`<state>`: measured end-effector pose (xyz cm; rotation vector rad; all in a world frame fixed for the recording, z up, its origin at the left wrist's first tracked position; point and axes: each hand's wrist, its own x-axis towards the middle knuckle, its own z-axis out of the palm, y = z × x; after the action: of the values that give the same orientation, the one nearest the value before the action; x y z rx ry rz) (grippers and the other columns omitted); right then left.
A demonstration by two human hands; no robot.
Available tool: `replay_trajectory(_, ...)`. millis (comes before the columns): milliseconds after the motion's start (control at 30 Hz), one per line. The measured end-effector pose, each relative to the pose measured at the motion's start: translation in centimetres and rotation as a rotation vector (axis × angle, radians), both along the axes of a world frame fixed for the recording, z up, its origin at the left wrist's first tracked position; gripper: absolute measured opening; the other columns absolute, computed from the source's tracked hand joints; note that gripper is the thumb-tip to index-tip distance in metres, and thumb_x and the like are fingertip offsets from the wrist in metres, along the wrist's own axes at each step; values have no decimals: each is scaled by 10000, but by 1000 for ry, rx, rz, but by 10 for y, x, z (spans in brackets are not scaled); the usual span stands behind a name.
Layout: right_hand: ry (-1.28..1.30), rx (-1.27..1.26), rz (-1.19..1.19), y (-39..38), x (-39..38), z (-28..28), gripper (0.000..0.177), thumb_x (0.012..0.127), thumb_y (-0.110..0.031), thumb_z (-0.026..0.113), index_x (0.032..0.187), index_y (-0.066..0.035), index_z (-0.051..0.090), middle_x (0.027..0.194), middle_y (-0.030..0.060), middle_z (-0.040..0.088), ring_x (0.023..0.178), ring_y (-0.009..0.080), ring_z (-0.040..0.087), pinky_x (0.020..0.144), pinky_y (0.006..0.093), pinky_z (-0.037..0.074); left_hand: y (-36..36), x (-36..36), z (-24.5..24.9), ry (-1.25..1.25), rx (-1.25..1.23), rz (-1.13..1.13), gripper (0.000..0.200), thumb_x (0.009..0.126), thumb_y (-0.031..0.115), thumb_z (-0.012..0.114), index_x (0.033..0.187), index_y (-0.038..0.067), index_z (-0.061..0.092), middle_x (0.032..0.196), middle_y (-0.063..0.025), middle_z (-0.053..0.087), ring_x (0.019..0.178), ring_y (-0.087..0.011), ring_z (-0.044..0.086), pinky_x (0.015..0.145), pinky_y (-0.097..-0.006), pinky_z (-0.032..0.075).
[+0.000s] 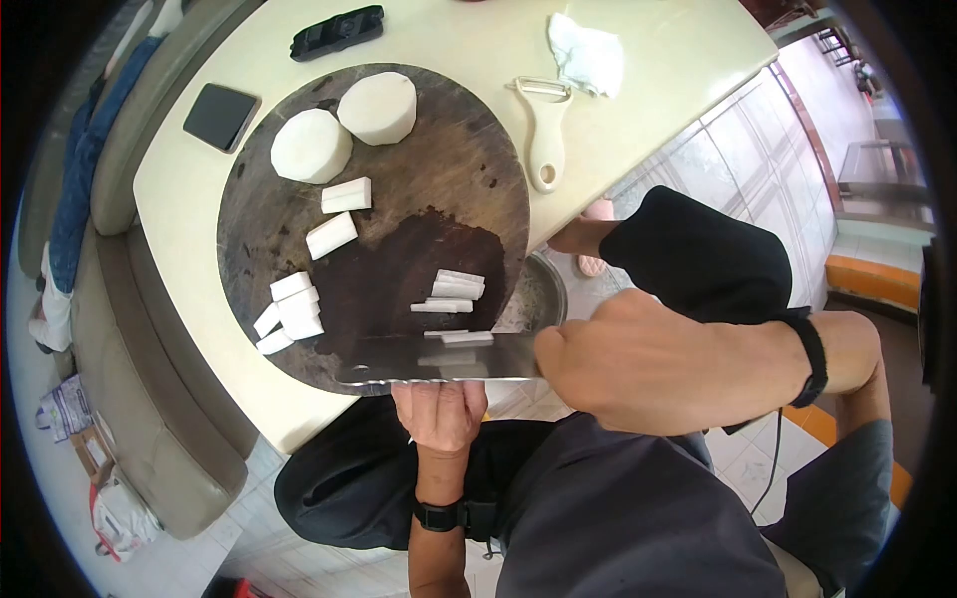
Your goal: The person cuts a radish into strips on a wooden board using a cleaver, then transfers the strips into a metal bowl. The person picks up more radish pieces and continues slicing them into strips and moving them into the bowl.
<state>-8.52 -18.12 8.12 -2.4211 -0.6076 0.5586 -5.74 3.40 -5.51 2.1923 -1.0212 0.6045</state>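
Note:
My right hand [648,369] is closed round the handle of a cleaver [399,361], its wide blade low over the near edge of a round wooden cutting board [469,149]. Just behind the blade is my left hand [441,417], fingers curled; the blade covers the fingertips and whatever they press on. Thin white vegetable strips [459,286] lie beyond the blade. To the left sits a cluster of white blocks [297,307], with two more blocks [332,235] farther up. Two thick round white slices [377,108] stand at the board's far side.
A white peeler [546,135] and a crumpled white tissue [586,55] lie right of the board. A phone [221,117] and a black object [337,33] are on the table's far left. A metal basin [543,289] sits below the table edge. Another person's legs [85,169] show by the sofa.

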Motion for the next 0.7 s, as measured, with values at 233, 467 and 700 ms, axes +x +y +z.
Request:
replay_trajectory(233, -215, 139, -96, 16, 15, -21, 160, 654, -27, 645, 751, 52, 546, 598, 181, 564, 572, 349, 623, 495, 416, 474, -4, -1, 3, 29, -50, 13, 182, 708, -52, 694, 889, -50, 668, 918, -154, 645, 882, -329, 622, 791, -419, 510)
replay_trajectory(467, -47, 111, -276, -9, 20, -26, 158, 802, -101, 585, 734, 34, 633, 693, 219, 627, 662, 389, 637, 616, 420, 512, -15, 0, 25, 213, -181, 85, 177, 805, -67, 619, 978, -66, 659, 1027, -169, 639, 937, -305, 615, 865, -387, 492)
replay_trajectory(700, 602, 608, -440, -26, 26, -6, 269, 885, -141, 520, 735, 69, 596, 568, 108, 597, 436, 157, 531, 471, 301, 457, -21, 4, 67, 1176, -1045, 235, 285, 967, 108, 522, 1214, -29, 559, 1164, -152, 618, 1030, -219, 620, 890, -320, 508)
